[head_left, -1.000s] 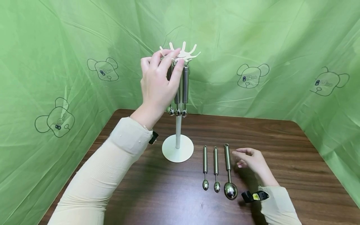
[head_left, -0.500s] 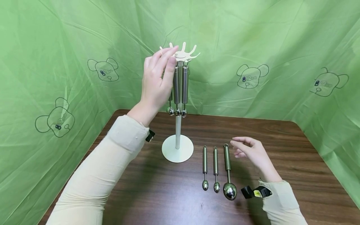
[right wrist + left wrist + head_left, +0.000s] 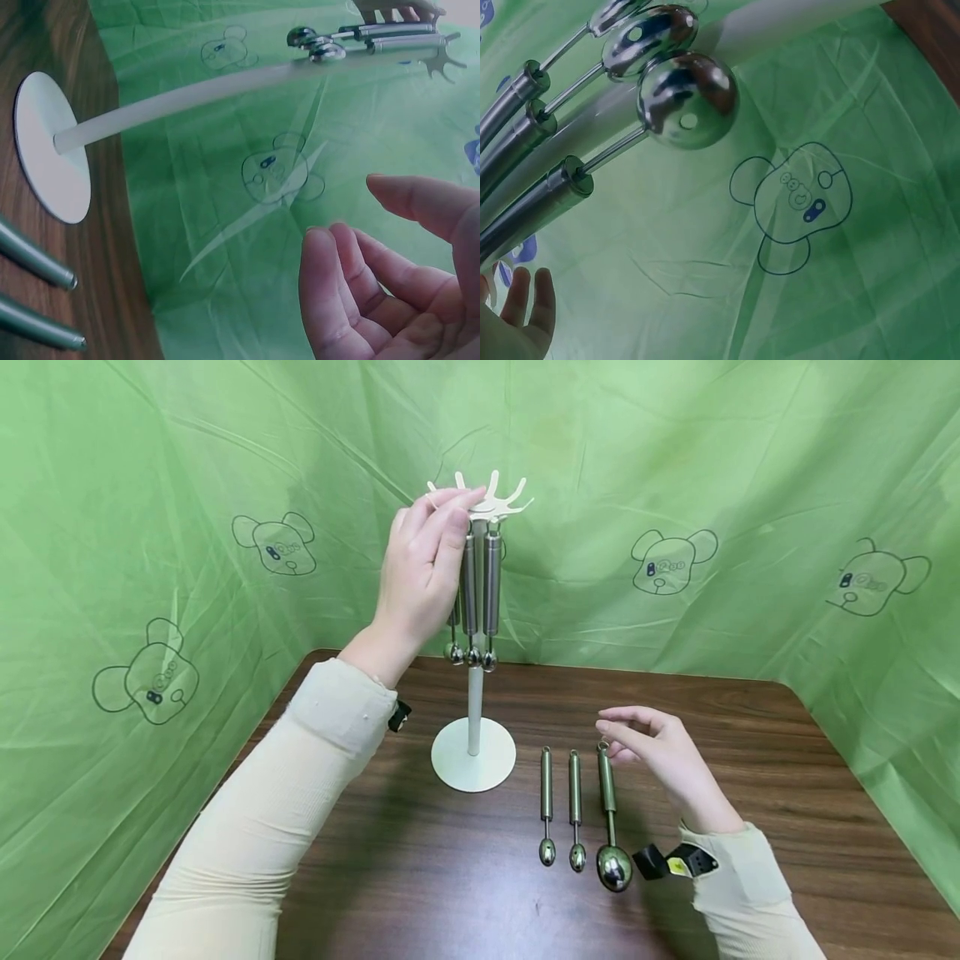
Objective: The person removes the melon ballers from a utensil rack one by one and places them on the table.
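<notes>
Near the table's middle stands a white utensil rack point(image 3: 474, 756) with a round base, a pole and a ring of curved hooks. Several steel melon ballers point(image 3: 491, 581) hang from it, scoops down; the left wrist view shows one round scoop point(image 3: 686, 101) with a small hole. My left hand point(image 3: 420, 564) is raised at the rack's left hooks, fingers extended, hiding part of the hanging handles. Whether its fingertips touch the hooks is unclear. My right hand point(image 3: 660, 747) hovers by the handle end of a large melon baller point(image 3: 613, 867), fingers loosely bent, holding nothing.
Two smaller melon ballers point(image 3: 547, 793) lie parallel to the large one, right of the rack base, on the dark wooden table point(image 3: 390, 860). A green curtain point(image 3: 585, 443) with bear-face drawings encloses the back and sides.
My left thumb has drawn back leftward, uncovering the hanging handles, and the hand stays by the hooks. My right hand has moved up and left toward the large melon baller's handle end.
</notes>
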A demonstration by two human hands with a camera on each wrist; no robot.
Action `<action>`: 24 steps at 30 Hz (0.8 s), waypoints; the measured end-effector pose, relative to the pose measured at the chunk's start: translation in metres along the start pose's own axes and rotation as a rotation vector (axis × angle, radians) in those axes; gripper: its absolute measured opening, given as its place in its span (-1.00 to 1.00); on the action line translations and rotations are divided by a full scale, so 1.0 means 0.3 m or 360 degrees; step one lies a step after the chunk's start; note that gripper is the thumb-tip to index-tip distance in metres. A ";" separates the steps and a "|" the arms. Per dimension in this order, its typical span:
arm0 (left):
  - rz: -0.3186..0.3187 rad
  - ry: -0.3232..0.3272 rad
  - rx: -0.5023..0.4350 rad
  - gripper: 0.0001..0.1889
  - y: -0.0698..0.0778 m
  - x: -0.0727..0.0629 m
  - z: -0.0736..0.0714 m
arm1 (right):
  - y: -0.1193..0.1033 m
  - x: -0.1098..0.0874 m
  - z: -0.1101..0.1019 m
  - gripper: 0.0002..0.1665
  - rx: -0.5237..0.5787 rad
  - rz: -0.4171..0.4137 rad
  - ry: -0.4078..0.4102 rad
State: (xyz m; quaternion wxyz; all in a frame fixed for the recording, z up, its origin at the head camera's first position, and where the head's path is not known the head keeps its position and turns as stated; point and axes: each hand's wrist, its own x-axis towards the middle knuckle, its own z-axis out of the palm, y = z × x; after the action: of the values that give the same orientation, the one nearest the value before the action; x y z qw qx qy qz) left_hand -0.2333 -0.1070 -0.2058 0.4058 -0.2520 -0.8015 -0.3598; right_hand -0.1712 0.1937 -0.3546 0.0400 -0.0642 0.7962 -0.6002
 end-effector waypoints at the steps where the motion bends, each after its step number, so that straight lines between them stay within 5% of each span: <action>1: -0.0006 0.0006 0.0023 -0.62 0.002 0.000 -0.001 | -0.007 0.002 0.004 -0.44 0.0003 -0.0007 -0.0002; 15: -0.0209 -0.0048 0.0290 -0.59 0.048 -0.003 -0.011 | -0.110 0.033 0.048 -0.54 0.0062 -0.0148 0.0010; 24: -0.0146 -0.0032 0.0407 -0.58 0.060 -0.008 -0.013 | -0.172 0.056 0.074 -0.55 0.0075 -0.0250 0.0019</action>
State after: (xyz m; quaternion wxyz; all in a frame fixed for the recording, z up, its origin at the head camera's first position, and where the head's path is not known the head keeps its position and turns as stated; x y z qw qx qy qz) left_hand -0.2178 -0.0993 -0.1995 0.4097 -0.1649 -0.8555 -0.2704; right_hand -0.1818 0.1559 -0.3110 -0.0105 -0.1217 0.7747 -0.6204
